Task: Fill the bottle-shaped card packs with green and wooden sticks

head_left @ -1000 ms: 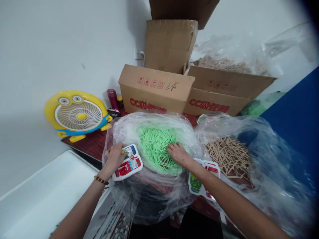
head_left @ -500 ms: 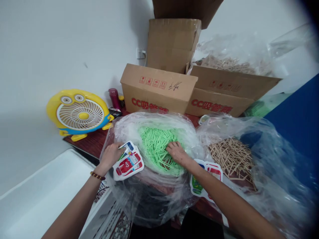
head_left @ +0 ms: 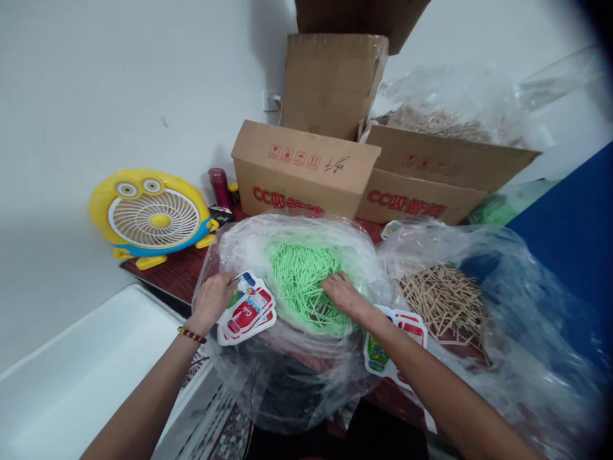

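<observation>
While holding a fanned stack of printed packets [head_left: 249, 312] in the left hand [head_left: 214, 299], over the clear bag's [head_left: 239, 252] left side, reaches with the right hand [head_left: 342, 297] into the green sticks [head_left: 299, 275] inside. Looks like picking out sticks; probably calls next for a light pinch. Grips the packets by their left edge with left fingers, knuckles up. Curls the right fingers among the sticks, with forearm [head_left: 431, 374] slanted from the right; cannot tell if gripping any.

I see a yellow fan [head_left: 159, 221] at frame left, a maroon bottle [head_left: 219, 186] near it, and a wall socket [head_left: 268, 100] upper centre.
</observation>
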Demonstrator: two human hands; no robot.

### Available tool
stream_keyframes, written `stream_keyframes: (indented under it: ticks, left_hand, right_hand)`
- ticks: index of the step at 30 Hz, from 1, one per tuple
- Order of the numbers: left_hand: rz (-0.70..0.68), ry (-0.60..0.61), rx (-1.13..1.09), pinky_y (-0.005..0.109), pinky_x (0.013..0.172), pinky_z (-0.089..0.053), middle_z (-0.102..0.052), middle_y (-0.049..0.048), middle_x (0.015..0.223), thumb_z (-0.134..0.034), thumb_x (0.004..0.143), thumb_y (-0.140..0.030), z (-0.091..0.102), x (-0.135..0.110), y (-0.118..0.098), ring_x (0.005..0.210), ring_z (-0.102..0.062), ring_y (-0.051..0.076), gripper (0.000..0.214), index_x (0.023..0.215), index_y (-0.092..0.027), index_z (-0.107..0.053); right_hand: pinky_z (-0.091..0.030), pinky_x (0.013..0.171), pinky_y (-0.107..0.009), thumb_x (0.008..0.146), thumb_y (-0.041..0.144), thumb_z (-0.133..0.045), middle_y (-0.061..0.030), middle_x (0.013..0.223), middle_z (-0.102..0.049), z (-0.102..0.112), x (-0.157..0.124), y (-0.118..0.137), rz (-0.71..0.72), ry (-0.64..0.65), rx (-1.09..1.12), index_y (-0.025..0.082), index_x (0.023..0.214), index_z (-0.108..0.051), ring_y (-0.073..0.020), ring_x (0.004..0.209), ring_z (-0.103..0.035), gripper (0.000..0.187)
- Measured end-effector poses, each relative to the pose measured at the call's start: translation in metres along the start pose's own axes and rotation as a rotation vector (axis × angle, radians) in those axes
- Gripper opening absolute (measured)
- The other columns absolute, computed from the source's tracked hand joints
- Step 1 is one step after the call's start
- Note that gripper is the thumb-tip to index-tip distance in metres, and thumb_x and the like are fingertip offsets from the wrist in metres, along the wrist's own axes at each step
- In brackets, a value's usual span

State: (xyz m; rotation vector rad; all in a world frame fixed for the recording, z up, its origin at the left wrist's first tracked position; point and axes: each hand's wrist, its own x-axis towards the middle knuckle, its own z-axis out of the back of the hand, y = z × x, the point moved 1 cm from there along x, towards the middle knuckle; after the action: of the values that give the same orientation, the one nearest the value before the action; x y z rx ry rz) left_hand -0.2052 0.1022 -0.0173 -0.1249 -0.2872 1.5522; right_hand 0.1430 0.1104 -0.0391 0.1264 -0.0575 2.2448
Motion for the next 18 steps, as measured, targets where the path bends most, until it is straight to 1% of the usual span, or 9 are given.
stream_keyframes:
  ticks: [4,6,8,11,13,15,18]
  left_hand:
    - [0.008,-0.025,0.026,0.033,0.083,-0.046,-0.073,0.0107,0.1,-0.042,0.09,-0.034,-0.001,-0.001,0.003,0.097,-0.065,0.029,0.034,0.11,-0.023,-0.067]
    - [-0.019,-0.062,0.011,0.032,0.083,-0.046,-0.072,0.0093,0.104,-0.041,0.091,-0.034,0.0,-0.004,0.002,0.097,-0.065,0.027,0.033,0.107,-0.022,-0.067]
    - [-0.068,-0.11,-0.023,0.029,0.084,-0.046,-0.07,0.0081,0.106,-0.038,0.092,-0.033,0.002,-0.006,0.0,0.095,-0.064,0.024,0.032,0.103,-0.021,-0.066]
    - [-0.118,-0.171,-0.047,0.028,0.084,-0.045,-0.067,0.0079,0.101,-0.034,0.093,-0.03,0.007,-0.011,-0.005,0.094,-0.063,0.022,0.03,0.101,-0.02,-0.06]
    - [-0.111,-0.172,-0.044,0.028,0.082,-0.045,-0.067,0.007,0.094,-0.033,0.093,-0.03,0.011,-0.013,-0.007,0.09,-0.063,0.022,0.029,0.103,-0.02,-0.057]
    - [-0.075,-0.149,-0.057,0.029,0.076,-0.045,-0.067,0.0054,0.086,-0.033,0.093,-0.031,0.015,-0.015,-0.008,0.083,-0.064,0.023,0.028,0.104,-0.021,-0.056]
    - [-0.002,-0.156,-0.175,0.028,0.071,-0.044,-0.066,0.0034,0.08,-0.038,0.091,-0.035,0.019,-0.016,-0.007,0.077,-0.063,0.022,0.027,0.102,-0.021,-0.058]
  right_hand:
    - [-0.037,0.088,-0.033,0.09,0.007,-0.04,-0.0101,0.103,-0.064,0.0,-0.001,-0.006,-0.076,-0.04,0.063,0.013,0.116,-0.055,-0.0211,0.098,-0.052,0.031]
    - [-0.037,0.089,-0.032,0.091,0.009,-0.04,-0.0092,0.105,-0.064,0.0,-0.003,-0.006,-0.084,-0.061,0.084,0.015,0.117,-0.055,-0.0205,0.099,-0.053,0.03]
    - [-0.037,0.089,-0.032,0.092,0.01,-0.039,-0.0073,0.103,-0.065,0.0,-0.003,-0.005,-0.106,-0.096,0.116,0.017,0.112,-0.058,-0.0198,0.099,-0.054,0.028]
    - [-0.039,0.087,-0.032,0.096,0.013,-0.029,-0.0102,0.107,-0.063,0.001,-0.002,-0.005,-0.208,-0.162,0.137,0.014,0.116,-0.055,-0.0199,0.1,-0.055,0.032]
    - [-0.04,0.086,-0.031,0.097,0.014,-0.022,-0.0135,0.111,-0.061,0.001,0.0,-0.005,-0.251,-0.17,0.122,0.011,0.12,-0.05,-0.0202,0.102,-0.054,0.037]
    - [-0.04,0.084,-0.03,0.097,0.014,-0.024,-0.0121,0.107,-0.062,0.0,0.0,-0.002,-0.227,-0.137,0.107,0.012,0.117,-0.053,-0.0197,0.099,-0.055,0.035]
    - [-0.039,0.081,-0.03,0.094,0.015,-0.038,-0.0068,0.095,-0.063,-0.002,-0.002,0.008,-0.127,-0.046,0.075,0.018,0.101,-0.06,-0.0191,0.091,-0.055,0.023]
